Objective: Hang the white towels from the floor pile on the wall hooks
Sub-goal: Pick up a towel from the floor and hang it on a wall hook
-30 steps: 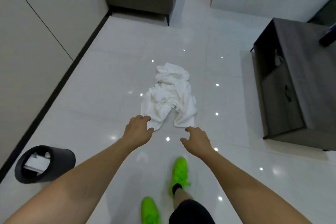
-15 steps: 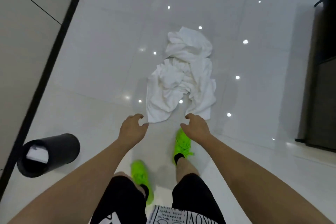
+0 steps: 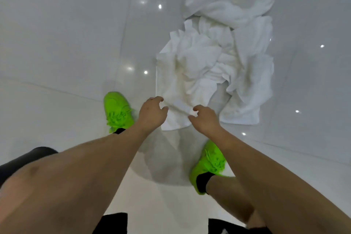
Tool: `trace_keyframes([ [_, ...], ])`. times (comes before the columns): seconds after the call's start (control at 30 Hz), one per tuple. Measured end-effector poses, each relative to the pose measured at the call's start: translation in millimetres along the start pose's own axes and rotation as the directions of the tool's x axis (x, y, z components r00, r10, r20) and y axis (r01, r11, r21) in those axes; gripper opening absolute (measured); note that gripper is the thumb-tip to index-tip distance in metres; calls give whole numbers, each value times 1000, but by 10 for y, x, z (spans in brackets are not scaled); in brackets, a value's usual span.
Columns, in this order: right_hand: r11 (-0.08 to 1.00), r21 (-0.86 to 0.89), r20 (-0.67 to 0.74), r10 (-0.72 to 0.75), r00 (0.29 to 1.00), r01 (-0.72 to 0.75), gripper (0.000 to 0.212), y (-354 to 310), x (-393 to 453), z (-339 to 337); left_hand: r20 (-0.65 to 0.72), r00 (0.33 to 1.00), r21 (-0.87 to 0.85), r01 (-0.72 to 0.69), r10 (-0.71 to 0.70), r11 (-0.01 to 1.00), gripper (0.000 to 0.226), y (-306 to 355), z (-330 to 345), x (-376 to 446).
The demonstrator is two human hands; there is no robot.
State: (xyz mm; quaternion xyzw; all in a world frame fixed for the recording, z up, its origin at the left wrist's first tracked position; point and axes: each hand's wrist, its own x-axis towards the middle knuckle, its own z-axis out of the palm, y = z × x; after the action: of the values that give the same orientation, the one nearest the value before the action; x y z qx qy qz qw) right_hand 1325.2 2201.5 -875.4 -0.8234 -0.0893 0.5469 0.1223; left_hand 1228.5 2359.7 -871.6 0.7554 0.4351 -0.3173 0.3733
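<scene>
A crumpled pile of white towels (image 3: 214,59) lies on the glossy white floor in front of me. My left hand (image 3: 152,113) hovers at the near left corner of the closest towel, with finger and thumb curved and spread apart. My right hand (image 3: 205,118) is at the same near edge, a little to the right, also curved with a gap between finger and thumb. A strip of towel hem shows between the two hands. Neither hand closes on the cloth. I cannot tell whether the fingertips touch it. No wall hooks are in view.
My two bright green shoes stand on the white tiles (image 3: 57,43): one (image 3: 116,110) left of the pile's near edge, the other (image 3: 209,163) just below it. My bare forearms and black shorts fill the lower view.
I have bent down and stepped closer, so the pile now fills the upper view. Both hands have moved from short of the towel onto its near edge. The black bin and dark cabinet have left the view.
</scene>
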Motion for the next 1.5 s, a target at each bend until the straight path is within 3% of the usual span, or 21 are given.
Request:
trace_keyframes([
  [0.23, 992, 110, 14, 53, 999, -54, 48, 55, 1231, 732, 124, 992, 91, -14, 2, 996, 65, -388, 707, 1442],
  [0.3, 989, 136, -1, 66, 998, -65, 44, 74, 1371, 841, 112, 994, 66, -2, -5, 998, 52, -437, 842, 1614],
  [0.4, 981, 173, -16, 98, 995, -93, 42, 99, 1393, 912, -25, 1000, -10, 13, -13, 1000, 24, -455, 879, 1584],
  [0.57, 968, 213, -15, 139, 990, -132, 41, 24, 888, 728, -164, 986, -86, -1, -13, 996, 19, -201, 507, 1027],
  [0.8, 966, 258, -126, 54, 991, -20, 42, -460, -530, -237, -214, 919, 112, -313, 330, 943, 9, 675, -563, -285],
  [0.97, 948, 283, -239, -78, 968, 147, 47, -842, -1741, -1362, -194, 867, 185, -426, 458, 885, 7, 1547, -1449, -1486],
  [1.2, 862, 84, -284, -460, 841, 500, 77, -1451, -3383, -2756, -245, 712, 202, -626, 658, 753, 7, 2700, -2725, -3178],
  [1.27, 838, 94, -294, -493, 819, 538, 68, -1604, -3878, -3059, -243, 665, 215, -673, 706, 708, 11, 2997, -3130, -3635],
  [1.37, 751, 205, -387, -527, 757, 628, 33, -1814, -4638, -3498, -258, 569, 231, -748, 781, 622, 13, 3364, -3688, -4290],
  [1.5, 561, 323, -537, -554, 636, 762, 45, -2123, -5747, -3896, -307, 374, 227, -864, 875, 449, 10, 3676, -4187, -5142],
])
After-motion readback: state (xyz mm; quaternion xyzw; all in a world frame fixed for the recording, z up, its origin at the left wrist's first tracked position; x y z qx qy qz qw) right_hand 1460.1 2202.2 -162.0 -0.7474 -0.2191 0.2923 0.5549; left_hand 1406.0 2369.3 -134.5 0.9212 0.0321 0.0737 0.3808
